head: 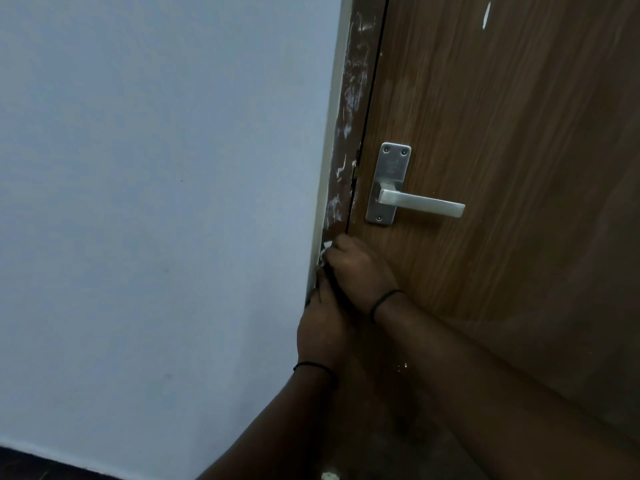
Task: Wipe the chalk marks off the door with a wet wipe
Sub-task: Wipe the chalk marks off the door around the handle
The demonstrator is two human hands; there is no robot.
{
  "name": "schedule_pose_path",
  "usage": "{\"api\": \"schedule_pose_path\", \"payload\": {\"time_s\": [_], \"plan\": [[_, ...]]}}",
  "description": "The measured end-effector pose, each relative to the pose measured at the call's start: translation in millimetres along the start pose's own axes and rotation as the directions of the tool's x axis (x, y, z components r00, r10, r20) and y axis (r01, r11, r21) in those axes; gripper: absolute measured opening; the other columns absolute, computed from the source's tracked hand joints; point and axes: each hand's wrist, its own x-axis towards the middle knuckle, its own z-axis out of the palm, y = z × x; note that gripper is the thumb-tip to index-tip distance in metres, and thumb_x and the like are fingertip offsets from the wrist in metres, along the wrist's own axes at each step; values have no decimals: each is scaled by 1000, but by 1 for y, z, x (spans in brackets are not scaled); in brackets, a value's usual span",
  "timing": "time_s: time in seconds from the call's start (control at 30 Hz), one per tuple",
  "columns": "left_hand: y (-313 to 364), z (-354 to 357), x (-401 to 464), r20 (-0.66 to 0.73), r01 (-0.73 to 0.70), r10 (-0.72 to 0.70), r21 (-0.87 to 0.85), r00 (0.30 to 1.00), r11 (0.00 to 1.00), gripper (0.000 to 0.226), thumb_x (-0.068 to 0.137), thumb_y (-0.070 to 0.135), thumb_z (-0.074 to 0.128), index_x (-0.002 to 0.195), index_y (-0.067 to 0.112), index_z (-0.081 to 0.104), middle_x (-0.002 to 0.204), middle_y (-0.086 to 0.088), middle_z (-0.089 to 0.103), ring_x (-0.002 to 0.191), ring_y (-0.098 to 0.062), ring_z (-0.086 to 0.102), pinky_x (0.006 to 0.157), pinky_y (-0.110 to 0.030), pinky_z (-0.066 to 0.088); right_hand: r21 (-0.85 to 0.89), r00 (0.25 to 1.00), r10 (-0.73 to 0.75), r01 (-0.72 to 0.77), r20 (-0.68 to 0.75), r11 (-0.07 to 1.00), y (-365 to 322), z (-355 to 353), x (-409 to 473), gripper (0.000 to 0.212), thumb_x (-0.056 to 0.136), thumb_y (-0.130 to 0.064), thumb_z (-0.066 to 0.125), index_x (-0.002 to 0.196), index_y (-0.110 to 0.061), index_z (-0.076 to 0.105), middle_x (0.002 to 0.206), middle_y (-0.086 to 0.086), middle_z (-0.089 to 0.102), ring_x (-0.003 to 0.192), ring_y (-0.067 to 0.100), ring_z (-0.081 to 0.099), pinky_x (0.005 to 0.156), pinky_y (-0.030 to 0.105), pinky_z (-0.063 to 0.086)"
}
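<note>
We saw both hands low on the brown door frame, just under the silver lever handle of the wooden door. The right hand had its grip closed around a white wet wipe, pressing it to the frame beside the pale wall. The left hand lay just below it against the frame; we could not tell how its fingers stood. White chalk marks smeared the frame above.

Pale blue-grey wall fills left side (dim light); dark floor strip at bottom corner.
</note>
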Motion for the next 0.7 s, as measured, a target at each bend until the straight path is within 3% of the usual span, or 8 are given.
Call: {"api": "schedule_pose_path", "payload": {"time_s": [0.07,0.23,0.3,0.47,0.63,0.7], "plan": [[1,-1,-2,17,22,-22,-3,1000,1000,79,95,41,54,156,20,7,141,-10,52,114,-28,61,89,-40,52,0,999,14,-14,-32,1000,5,-6,1,10,89,-2,61,93,-6,70,97,13,63,89,28,60,79,39,52],[10,-7,-3,10,46,-45,-87,999,995,83,86,61,36,156,25,7,140,-8,54,115,-25,60,92,-40,53,35,947,113,-107,-302,994,0,-28,35,12,88,-2,63,97,-7,69,98,11,65,90,25,63,78,33,55],[15,-9,-1,-3,35,-36,-95,999,995,82,87,60,35,156,24,10,140,-9,54,116,-26,60,94,-40,53,50,947,136,-127,-292,991,-7,-28,37,12,86,-1,65,95,-6,68,96,13,65,86,27,64,74,33,55],[18,-16,3,-1,6,-6,-49,1000,999,75,95,46,49,155,24,11,141,-7,52,117,-25,59,94,-40,53,-15,989,108,-110,-99,994,-9,-33,21,11,84,-1,68,94,-7,68,96,11,63,85,27,64,68,28,50],[23,-20,3,15,8,-7,-58,1000,998,81,91,56,46,156,26,7,143,-6,51,117,-24,59,92,-39,53,-31,953,179,-192,-243,981,-16,-50,50,14,82,4,68,94,-4,69,96,15,65,86,29,65,71,37,57],[22,-20,3,15,-1,2,-60,1000,998,78,93,50,49,156,24,10,144,-6,50,118,-23,58,94,-38,51,-52,964,176,-189,-198,981,-22,-46,48,12,86,3,64,96,-4,68,100,14,64,89,28,64,74,37,57]]}}
